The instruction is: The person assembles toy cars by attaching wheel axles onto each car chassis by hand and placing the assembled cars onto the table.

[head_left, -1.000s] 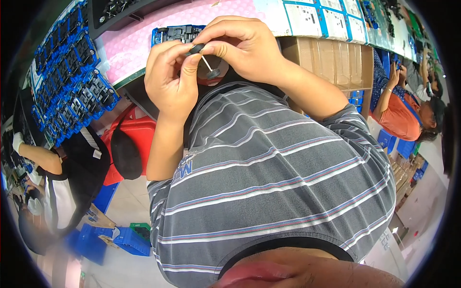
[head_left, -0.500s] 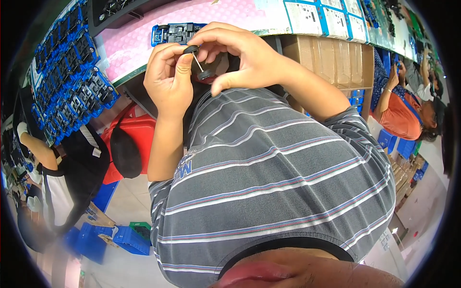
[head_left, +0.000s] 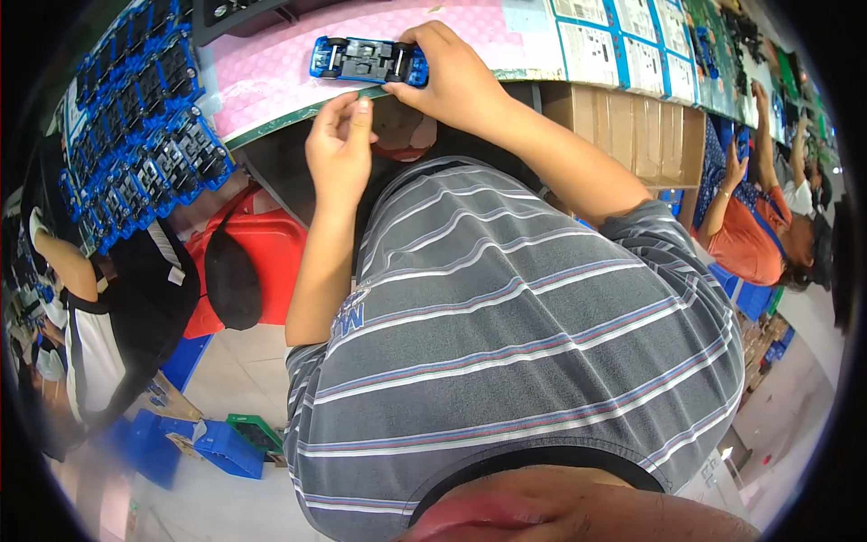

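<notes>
A blue toy car (head_left: 366, 60) lies upside down on the pink bubble mat by the table's front edge, its black underside facing up. A metal axle with black wheels shows near each end of the car. My right hand (head_left: 452, 81) grips the car's right end, with fingers on the far side and thumb on the near side. Just off the table edge, below the car, is my left hand (head_left: 341, 154). Its fingers are loosely bent and a little apart, and I see nothing in them.
Rows of blue and black toy car bodies (head_left: 149, 135) fill the left of the table. A black tray (head_left: 244, 18) stands at the back. Printed blue-and-white cards (head_left: 623, 41) lie right, above a cardboard box (head_left: 619, 135). A red chair (head_left: 280, 262) is at left; other people sit on both sides.
The wheeled axle held between my hands is out of them, and an axle shows at the car's right end. My right hand has moved onto the car; my left hand has drawn away from it.
</notes>
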`<state>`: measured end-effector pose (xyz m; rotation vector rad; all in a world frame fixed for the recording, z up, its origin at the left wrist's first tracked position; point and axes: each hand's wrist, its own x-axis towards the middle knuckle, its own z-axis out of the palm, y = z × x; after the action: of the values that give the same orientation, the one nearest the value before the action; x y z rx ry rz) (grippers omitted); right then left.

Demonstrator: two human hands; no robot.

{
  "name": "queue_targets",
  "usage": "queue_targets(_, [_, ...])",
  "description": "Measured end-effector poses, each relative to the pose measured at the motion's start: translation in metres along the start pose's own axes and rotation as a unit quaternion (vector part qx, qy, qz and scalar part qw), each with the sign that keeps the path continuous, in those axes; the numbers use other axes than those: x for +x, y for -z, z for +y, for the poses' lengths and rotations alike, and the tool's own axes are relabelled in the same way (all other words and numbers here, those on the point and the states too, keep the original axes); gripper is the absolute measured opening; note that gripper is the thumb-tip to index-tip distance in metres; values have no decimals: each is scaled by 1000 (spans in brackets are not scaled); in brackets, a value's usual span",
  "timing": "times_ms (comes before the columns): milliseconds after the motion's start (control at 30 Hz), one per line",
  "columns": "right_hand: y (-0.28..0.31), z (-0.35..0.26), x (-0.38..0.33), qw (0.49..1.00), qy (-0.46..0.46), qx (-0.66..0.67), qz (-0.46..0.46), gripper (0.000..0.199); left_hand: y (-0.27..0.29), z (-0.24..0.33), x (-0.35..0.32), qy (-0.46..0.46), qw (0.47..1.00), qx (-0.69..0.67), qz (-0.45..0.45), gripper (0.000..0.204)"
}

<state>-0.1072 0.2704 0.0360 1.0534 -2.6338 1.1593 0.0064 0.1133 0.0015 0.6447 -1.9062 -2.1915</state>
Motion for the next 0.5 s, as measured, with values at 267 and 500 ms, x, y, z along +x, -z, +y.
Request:
queue_targets(267, [12,-17,-3,998,-10,44,-43,48,-8,12,1,67,973,-209,-69,32])
queue_targets(500, [18,-58,10,998,26,-16,-47,56,-2,32,0,-16,969,-245,-26,28])
